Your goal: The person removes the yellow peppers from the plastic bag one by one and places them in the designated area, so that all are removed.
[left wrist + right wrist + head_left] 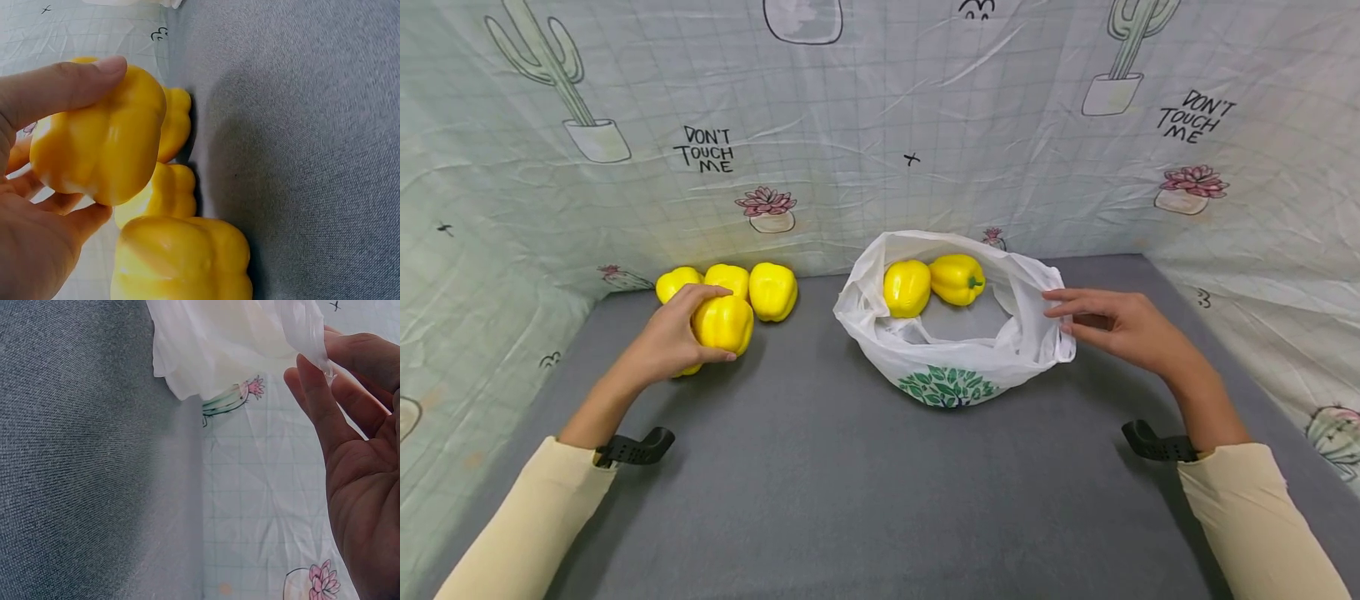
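Observation:
My left hand grips a yellow bell pepper between thumb and fingers, raised over the table; the left wrist view shows this pepper close up, with other peppers behind and below it. At the bag's right rim, my right hand pinches the white plastic between thumb and fingers, and the pinched edge of the bag shows in the right wrist view. The white bag has its mouth spread wide. Inside it lie two yellow peppers, one at the left and one with a green stem.
Near the back left of the grey table are more yellow peppers, one nearest the bag, others partly behind my left hand. A printed cloth hangs along the table's back edge and sides.

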Tool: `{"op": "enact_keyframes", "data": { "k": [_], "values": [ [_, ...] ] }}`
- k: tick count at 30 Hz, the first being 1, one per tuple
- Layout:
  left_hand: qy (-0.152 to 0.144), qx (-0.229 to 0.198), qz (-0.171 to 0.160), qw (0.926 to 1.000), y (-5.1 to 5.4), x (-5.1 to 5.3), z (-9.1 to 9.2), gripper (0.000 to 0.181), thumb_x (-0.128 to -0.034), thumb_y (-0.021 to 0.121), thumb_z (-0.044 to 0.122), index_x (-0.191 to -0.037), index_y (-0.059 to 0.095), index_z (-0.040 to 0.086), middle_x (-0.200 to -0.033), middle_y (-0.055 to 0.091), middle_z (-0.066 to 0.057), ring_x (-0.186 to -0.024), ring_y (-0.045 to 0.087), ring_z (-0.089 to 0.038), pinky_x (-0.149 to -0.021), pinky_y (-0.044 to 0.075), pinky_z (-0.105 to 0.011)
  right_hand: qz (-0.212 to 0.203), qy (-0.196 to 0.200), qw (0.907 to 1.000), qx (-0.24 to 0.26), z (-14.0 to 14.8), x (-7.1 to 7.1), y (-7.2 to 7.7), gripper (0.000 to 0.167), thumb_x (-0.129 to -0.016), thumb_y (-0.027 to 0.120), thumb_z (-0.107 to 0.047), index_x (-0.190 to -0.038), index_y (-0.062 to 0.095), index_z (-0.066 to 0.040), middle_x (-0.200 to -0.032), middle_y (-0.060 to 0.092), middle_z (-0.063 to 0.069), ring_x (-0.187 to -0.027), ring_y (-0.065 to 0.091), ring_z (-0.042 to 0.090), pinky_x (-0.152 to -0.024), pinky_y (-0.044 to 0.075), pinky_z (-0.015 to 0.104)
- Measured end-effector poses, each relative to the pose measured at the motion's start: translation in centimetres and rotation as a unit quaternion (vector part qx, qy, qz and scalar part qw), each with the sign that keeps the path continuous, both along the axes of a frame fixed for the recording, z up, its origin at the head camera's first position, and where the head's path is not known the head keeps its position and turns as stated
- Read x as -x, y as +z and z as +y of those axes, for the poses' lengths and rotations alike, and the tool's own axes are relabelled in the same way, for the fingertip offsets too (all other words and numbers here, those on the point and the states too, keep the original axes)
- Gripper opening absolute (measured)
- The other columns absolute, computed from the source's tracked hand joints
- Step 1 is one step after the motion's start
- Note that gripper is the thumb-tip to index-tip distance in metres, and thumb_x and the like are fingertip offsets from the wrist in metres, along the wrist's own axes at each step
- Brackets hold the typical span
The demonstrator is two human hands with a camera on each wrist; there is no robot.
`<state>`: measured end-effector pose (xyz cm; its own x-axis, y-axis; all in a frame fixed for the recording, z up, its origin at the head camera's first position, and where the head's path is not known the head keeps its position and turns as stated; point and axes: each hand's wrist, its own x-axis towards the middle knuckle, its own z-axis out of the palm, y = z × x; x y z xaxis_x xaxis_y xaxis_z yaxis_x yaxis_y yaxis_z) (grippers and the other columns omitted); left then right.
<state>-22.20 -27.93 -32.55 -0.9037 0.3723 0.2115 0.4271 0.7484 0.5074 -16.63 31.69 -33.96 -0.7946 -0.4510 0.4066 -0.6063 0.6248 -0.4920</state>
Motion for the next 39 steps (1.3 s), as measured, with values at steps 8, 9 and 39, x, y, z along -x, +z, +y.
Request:
{"op": "enact_keyframes", "data": {
  "k": [8,9,39],
  "values": [
    [0.005,0.043,-0.022,0.9988,0.2,0.6,-0.1,0.09,-0.0711,0.095,0.025,-0.142,0.048,-0.003,-0.138,0.048,-0.026,-0.119,0.048,-0.043,-0.096,0.044,-0.064,0.007,0.003,0.9999,0.008,0.0,0.2,0.1,0.035,-0.086,0.075,0.008,-0.116,0.077,-0.009,-0.133,0.067,0.005,-0.116,0.055,-0.013,-0.086,0.048,0.006],
    [0.004,0.046,-0.025,0.9986,0.2,0.6,-0.1,0.09,-0.0712,0.095,0.026,-0.141,0.048,-0.004,-0.138,0.048,-0.026,-0.119,0.048,-0.043,-0.096,0.044,-0.063,0.007,0.004,0.9999,0.011,0.0,0.3,0.1,0.035,-0.085,0.075,0.008,-0.116,0.077,-0.009,-0.133,0.067,0.004,-0.116,0.055,-0.013,-0.086,0.048,0.007],
    [-0.008,0.149,-0.023,0.9885,-0.9,2.4,-1.2,0.09,-0.0666,0.097,0.02,-0.141,0.053,-0.004,-0.14,0.055,-0.026,-0.124,0.052,-0.045,-0.104,0.04,-0.065,-0.006,0.008,0.9999,0.013,-0.2,0.3,0.1,0.032,-0.09,0.072,0.006,-0.117,0.076,-0.009,-0.134,0.066,0.009,-0.119,0.055,-0.011,-0.087,0.048,0.007]
  ]
}}
